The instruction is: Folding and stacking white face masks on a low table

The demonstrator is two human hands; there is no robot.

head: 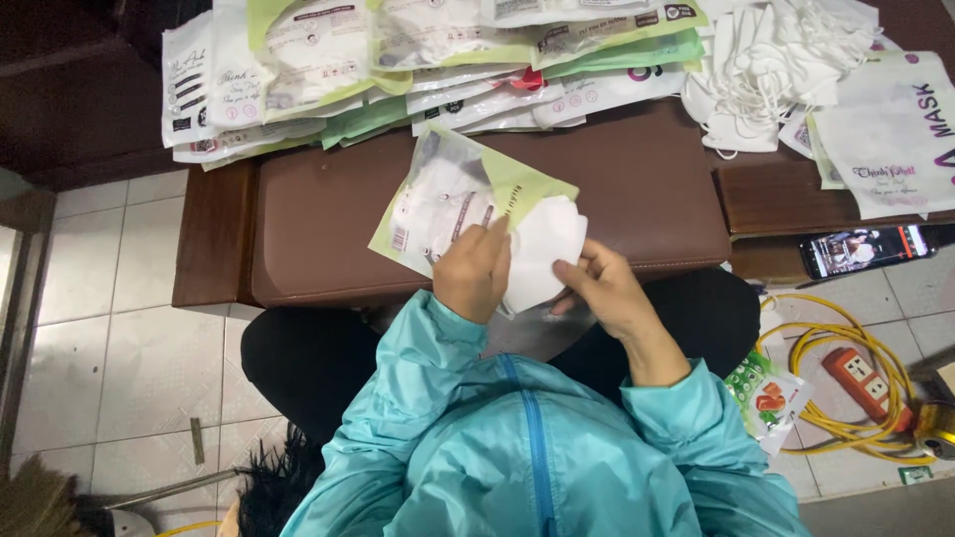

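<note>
**White masks going into a clear-and-green pouch, centre of frame**

Just above the middle of the picture, the left hand (pixel 476 270) is closed on the lower edge of a clear plastic pouch with a pale green border (pixel 453 194), thumb and fingers pinching it where a folded white face mask (pixel 542 249) sticks out of its open end. The pouch lies tilted, its far corner pointing toward the upper left, and more white masks show through its clear front. The right hand (pixel 609 290) sits just to the right, its fingers curled against the lower right edge of the protruding mask; the two hands are close together with the mask between them.

Both hands are over a brown padded bench top (pixel 637 189) that fills the centre. Along the top of the frame lies a spread of filled mask packets (pixel 398 60), white and green, overlapping one another. In the upper right is a loose heap of unpacked white masks (pixel 771 70), with a flat white bag (pixel 890 129) beside it. At the right edge a phone (pixel 863 249) with a lit screen lies on a wooden ledge. Below it, on the tiled floor (pixel 119 338), a yellow cable (pixel 846 393) coils around an orange power strip (pixel 860 370). The person wears a teal zip jacket (pixel 527 447).
</note>
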